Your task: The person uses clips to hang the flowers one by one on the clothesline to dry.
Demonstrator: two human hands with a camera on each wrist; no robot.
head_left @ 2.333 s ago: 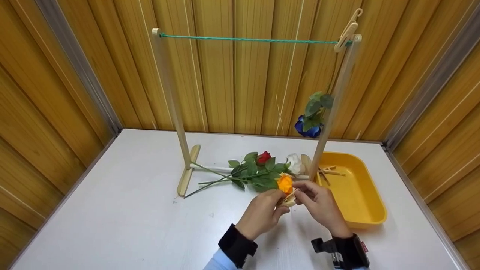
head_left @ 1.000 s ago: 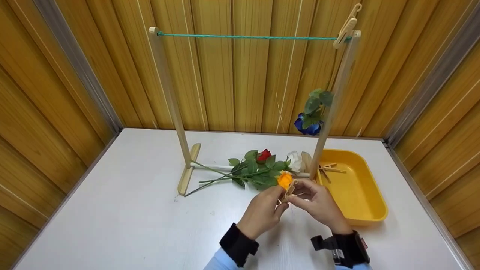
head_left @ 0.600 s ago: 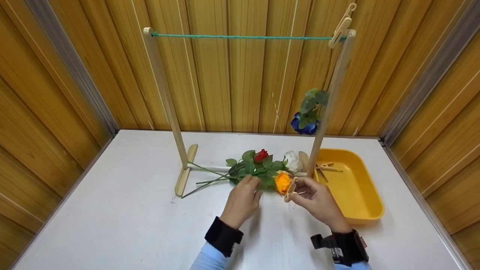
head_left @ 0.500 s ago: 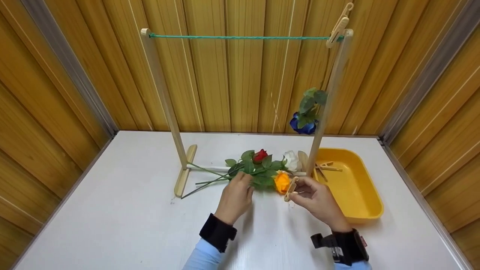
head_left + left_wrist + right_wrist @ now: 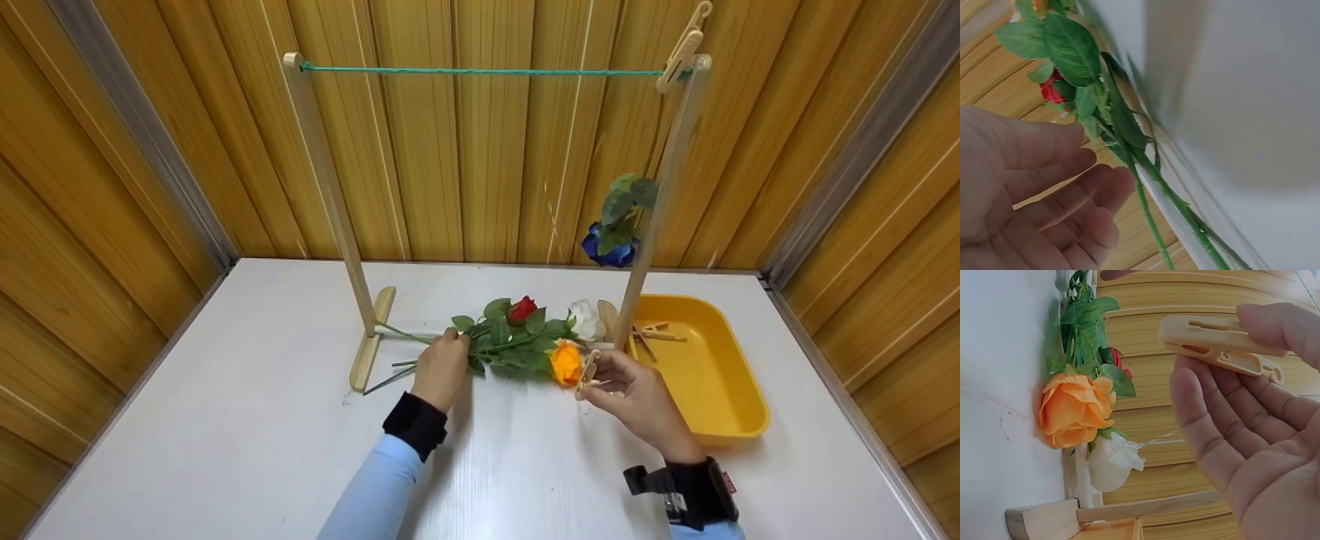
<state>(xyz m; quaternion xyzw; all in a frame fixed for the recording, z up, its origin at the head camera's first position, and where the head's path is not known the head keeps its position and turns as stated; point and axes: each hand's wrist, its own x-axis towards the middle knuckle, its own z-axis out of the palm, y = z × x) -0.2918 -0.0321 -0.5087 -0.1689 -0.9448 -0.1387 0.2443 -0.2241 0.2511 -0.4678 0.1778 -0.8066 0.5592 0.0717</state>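
My right hand (image 5: 637, 401) pinches a beige plastic clothespin (image 5: 1213, 340) between thumb and fingers, just right of the orange rose (image 5: 565, 363). My left hand (image 5: 442, 367) is at the rose stems, its thumb and loosely bent fingers apart. In the left wrist view the fingertips are close to the green stems (image 5: 1154, 219), with nothing held between them. A red rose (image 5: 523, 308) and a white rose (image 5: 586, 321) lie with the orange one, their leaves and stems crossing. Part of the stems is hidden behind the left hand in the head view.
A wooden frame (image 5: 330, 180) carries a green cord (image 5: 480, 71). A clothespin (image 5: 681, 61) sits at the cord's right end, above a blue rose (image 5: 609, 246) hanging head down. A yellow tray (image 5: 712, 382) with several clothespins (image 5: 664, 334) stands at the right.
The left hand has left the clothespin and moved left to the stems. The right hand stays beside the orange rose, keeping hold of the clothespin, which is turned more upright.
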